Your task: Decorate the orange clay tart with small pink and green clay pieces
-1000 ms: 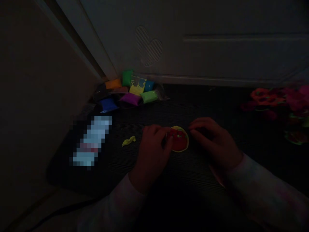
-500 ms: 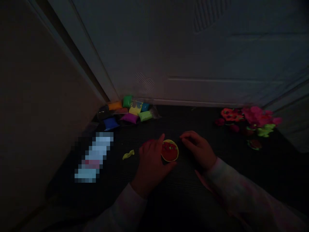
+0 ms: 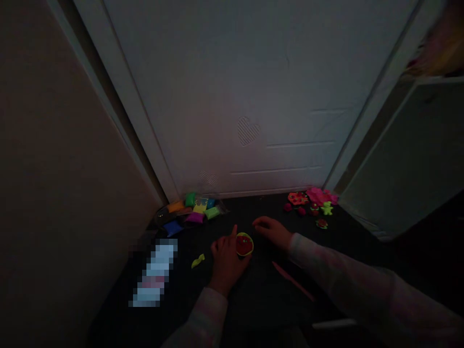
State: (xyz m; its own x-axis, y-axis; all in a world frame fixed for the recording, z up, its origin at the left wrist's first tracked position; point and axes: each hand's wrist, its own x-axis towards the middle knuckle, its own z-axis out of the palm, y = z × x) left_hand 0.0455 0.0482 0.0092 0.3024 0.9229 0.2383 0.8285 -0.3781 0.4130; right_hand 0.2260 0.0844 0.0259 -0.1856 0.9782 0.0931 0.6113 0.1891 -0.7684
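A small round clay piece (image 3: 244, 245), red inside a yellow rim with green bits on top, lies on the dark table. My left hand (image 3: 228, 261) curves around its left and lower edge, index finger and thumb against the rim. Just beyond its upper right, my right hand (image 3: 273, 233) has thumb and fingertips pinched together, apart from the piece; anything between them is too small and dark to make out. Left of my left hand lies a twisted yellow-green clay scrap (image 3: 197, 261). A pink plastic knife (image 3: 293, 281) rests below my right forearm.
Bagged coloured clay, such as a purple pack (image 3: 195, 218) and a blue pack (image 3: 173, 228), lies at the back left. Small clay figures, including a yellow-green one (image 3: 326, 208), stand back right. A blurred-out lit rectangle (image 3: 155, 273) lies left. A white panel (image 3: 224, 159) borders the table.
The view has pulled back and tilted up, so the hands and table look smaller and the knife shows whole. My left hand stays at the clay piece; my right hand stays pinched beside it.
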